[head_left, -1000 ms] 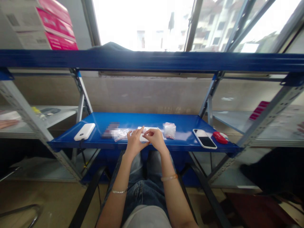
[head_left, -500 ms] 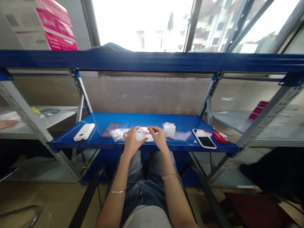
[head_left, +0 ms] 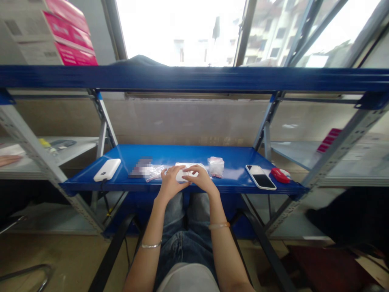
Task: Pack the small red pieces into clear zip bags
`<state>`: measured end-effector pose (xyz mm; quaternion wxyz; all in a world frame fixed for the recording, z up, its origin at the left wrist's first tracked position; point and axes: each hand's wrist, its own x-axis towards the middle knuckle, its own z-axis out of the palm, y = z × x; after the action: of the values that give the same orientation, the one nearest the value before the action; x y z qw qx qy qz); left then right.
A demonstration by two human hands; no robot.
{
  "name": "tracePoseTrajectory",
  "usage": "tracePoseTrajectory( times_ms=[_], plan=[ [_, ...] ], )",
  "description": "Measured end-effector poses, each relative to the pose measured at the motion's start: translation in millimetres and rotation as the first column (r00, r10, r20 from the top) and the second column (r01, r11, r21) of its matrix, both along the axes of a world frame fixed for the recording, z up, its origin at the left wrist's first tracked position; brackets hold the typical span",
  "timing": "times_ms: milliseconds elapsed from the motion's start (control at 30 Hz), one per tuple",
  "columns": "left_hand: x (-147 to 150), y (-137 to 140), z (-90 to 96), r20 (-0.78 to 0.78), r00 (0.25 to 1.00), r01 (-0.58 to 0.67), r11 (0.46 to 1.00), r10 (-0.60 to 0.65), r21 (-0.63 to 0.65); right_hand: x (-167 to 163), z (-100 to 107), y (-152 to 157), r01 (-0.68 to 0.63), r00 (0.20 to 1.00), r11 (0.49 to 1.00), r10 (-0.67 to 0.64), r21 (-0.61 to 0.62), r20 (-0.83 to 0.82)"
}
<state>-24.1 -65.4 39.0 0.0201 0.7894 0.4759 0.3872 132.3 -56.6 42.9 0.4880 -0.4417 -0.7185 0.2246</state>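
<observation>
A small clear plastic bag is held in my left hand, fingers behind it and thumb at its lower edge. My right hand is curled, thumb and forefinger drawn together at the bag's right side. Whatever those fingertips hold is too small to make out. Under both hands lies a white sheet or shallow tray, mostly covered by them. A flat clear bag rests left of my left hand. A fuller clear bag with small reddish pieces at its bottom stands right of my right hand.
On the blue table are a white power bank with a cable at left, a white-edged phone and a red object at right. A blue shelf beam crosses above. Another person's hand shows at far left.
My right hand has moved left and its fingertips now meet the bag. The bag has lowered and tilted slightly, and the reddish pieces on the white surface are now covered.
</observation>
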Motion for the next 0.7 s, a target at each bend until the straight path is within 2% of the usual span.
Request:
tracePoseTrajectory(
  times_ms=[300, 433, 533, 700],
  plan=[
    [-3, 2, -1.5, -0.014, 0.999, 0.035, 0.998, -0.036, -0.043, 5, -2, 2, -0.023, 0.999, 0.999, 0.024, -0.043, 0.025],
    [0, 0, -0.6, -0.014, 1.000, 0.021, 1.000, -0.021, -0.014, 3, -4, 5, -0.105, 0.994, 0.984, 0.107, -0.147, 0.007],
    [2, 0, 0.3, -0.018, 1.000, -0.006, 1.000, 0.006, 0.027, 1, -8, 8, -0.078, 0.997, 0.977, 0.071, -0.200, -0.043],
    [4, 0, -0.1, -0.021, 1.000, -0.015, 0.998, 0.016, 0.053, -3, -11, 10, -0.045, 0.997, 0.985, 0.033, -0.167, -0.071]
  ],
)
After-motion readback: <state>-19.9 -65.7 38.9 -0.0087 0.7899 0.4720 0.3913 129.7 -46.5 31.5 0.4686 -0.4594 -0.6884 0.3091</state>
